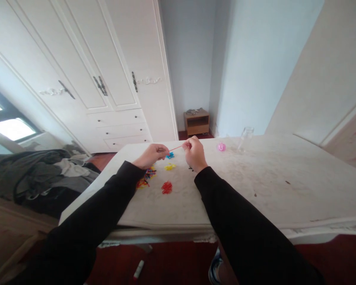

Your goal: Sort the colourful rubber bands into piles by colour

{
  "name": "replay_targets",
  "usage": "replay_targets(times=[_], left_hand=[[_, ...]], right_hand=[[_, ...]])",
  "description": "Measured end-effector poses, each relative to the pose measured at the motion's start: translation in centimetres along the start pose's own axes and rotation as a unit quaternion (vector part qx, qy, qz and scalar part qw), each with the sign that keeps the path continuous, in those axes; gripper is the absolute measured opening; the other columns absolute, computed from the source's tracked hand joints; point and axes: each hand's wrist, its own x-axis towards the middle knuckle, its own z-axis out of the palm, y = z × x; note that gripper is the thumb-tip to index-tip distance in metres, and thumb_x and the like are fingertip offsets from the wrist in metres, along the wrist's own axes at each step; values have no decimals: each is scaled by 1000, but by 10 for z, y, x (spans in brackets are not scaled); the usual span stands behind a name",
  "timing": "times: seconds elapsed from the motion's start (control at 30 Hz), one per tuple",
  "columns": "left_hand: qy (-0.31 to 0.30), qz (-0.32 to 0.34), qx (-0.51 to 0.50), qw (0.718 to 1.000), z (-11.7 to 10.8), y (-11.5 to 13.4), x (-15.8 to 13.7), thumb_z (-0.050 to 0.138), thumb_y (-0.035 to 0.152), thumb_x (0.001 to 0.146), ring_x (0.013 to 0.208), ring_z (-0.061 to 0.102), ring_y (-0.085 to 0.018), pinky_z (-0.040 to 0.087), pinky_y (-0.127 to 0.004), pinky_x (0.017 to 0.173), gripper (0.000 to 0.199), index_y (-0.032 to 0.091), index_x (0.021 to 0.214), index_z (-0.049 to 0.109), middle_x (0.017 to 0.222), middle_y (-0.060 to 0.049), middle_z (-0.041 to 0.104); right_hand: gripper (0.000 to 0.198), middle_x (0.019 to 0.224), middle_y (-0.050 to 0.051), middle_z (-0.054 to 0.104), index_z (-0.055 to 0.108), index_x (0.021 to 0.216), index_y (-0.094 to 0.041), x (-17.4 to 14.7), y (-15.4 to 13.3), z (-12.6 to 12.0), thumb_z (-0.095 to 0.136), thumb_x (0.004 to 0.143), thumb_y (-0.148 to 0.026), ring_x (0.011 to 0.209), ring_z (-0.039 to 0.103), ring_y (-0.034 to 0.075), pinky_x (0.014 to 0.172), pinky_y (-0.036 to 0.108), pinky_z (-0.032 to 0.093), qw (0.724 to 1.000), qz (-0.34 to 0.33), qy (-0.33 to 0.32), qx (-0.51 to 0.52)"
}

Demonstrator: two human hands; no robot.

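Note:
Between my two hands a thin red band [175,149], which looks like a rubber band, is stretched taut above the table. My left hand [153,155] pinches its left end, and my right hand [194,152] grips the other end with curled fingers. Below lie small piles of bands: a blue pile [170,155], a yellow pile [170,167] and a red pile [166,187]. A mixed-colour pile [146,177] is partly hidden by my left wrist. Some black bands [191,168] show beside my right wrist, mostly covered by it.
A pink bundle [221,147] and a clear glass jar [246,139] stand towards the back of the white table [273,182]. Dark clothes [44,178] are heaped at the left. A white marker [139,269] lies on the red floor. Behind are a wardrobe [118,118] and a small wooden nightstand [197,122].

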Motion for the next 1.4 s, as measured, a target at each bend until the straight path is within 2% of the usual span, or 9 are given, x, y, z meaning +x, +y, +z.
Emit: replay_targets(times=[0.13, 0.27, 0.37, 0.47, 0.6, 0.77, 0.9, 1.17, 1.4], left_hand=[[-33, -20, -104, 994, 8, 0, -3, 88, 30, 70, 59, 49, -11, 34, -26, 59, 22, 14, 78, 76, 68, -3, 67], [6, -66, -205, 976, 0, -1, 0, 84, 16, 69, 70, 60, -13, 43, -25, 66, 21, 11, 88, 77, 82, -7, 73], [12, -85, -273, 958, -6, -6, 3, 72, 1, 66, 74, 66, -15, 47, -27, 70, 29, 8, 94, 75, 89, -10, 76], [-10, -81, -319, 944, -4, -12, 4, 62, -6, 60, 88, 73, -21, 53, -36, 90, 41, 7, 96, 73, 94, -12, 78], [-57, -70, -354, 931, 3, -17, 2, 55, -8, 55, 104, 74, -26, 43, -48, 115, 50, 9, 99, 72, 98, -13, 80], [-103, -65, -357, 926, 6, -18, 0, 50, -5, 50, 113, 73, -28, 34, -54, 124, 60, 10, 104, 72, 107, -14, 80], [-110, -71, -354, 926, 9, -15, -2, 48, -5, 45, 118, 71, -27, 31, -52, 127, 67, 12, 106, 71, 112, -12, 80], [-111, -63, -363, 923, 12, -8, -6, 49, -4, 48, 117, 70, -29, 38, -52, 121, 68, 11, 109, 73, 117, -14, 78], [-139, -57, -340, 928, 12, -1, -8, 53, -3, 50, 113, 69, -28, 51, -40, 101, 70, 12, 115, 76, 123, -13, 76]], right_hand=[[19, 77, 0, 53, 55, 70, -21, -4, -6, 3, 62, 85, -12, 77, 52, 17, 73, 31, 41, 995, -39, -86, 19], [14, 77, -1, 57, 64, 71, -18, -8, -11, -4, 67, 84, -13, 73, 53, 14, 69, 29, 41, 992, -9, -120, 28], [12, 79, 0, 61, 72, 74, -17, -19, -17, -11, 73, 86, -20, 71, 54, 13, 65, 27, 41, 974, -7, -221, 54], [15, 79, 1, 63, 75, 74, -17, -35, -22, -13, 79, 84, -27, 71, 55, 12, 64, 27, 40, 950, 11, -305, 71], [10, 80, 0, 66, 80, 76, -18, -48, -25, -14, 83, 81, -25, 66, 52, 10, 63, 26, 40, 934, 50, -345, 76], [3, 79, 1, 66, 82, 77, -18, -51, -23, -13, 84, 79, -20, 68, 53, 11, 64, 26, 41, 926, 51, -367, 72], [4, 80, 0, 66, 80, 80, -18, -53, -22, -12, 83, 78, -20, 66, 54, 11, 63, 26, 41, 933, 49, -352, 60], [11, 82, 2, 63, 69, 81, -18, -45, -7, 6, 78, 86, -22, 85, 56, 19, 83, 33, 45, 980, -43, -165, -99], [21, 96, 9, 68, 69, 85, -18, -30, -11, 26, 74, 93, -37, 99, 57, 23, 92, 38, 45, 966, -73, -171, -178]])
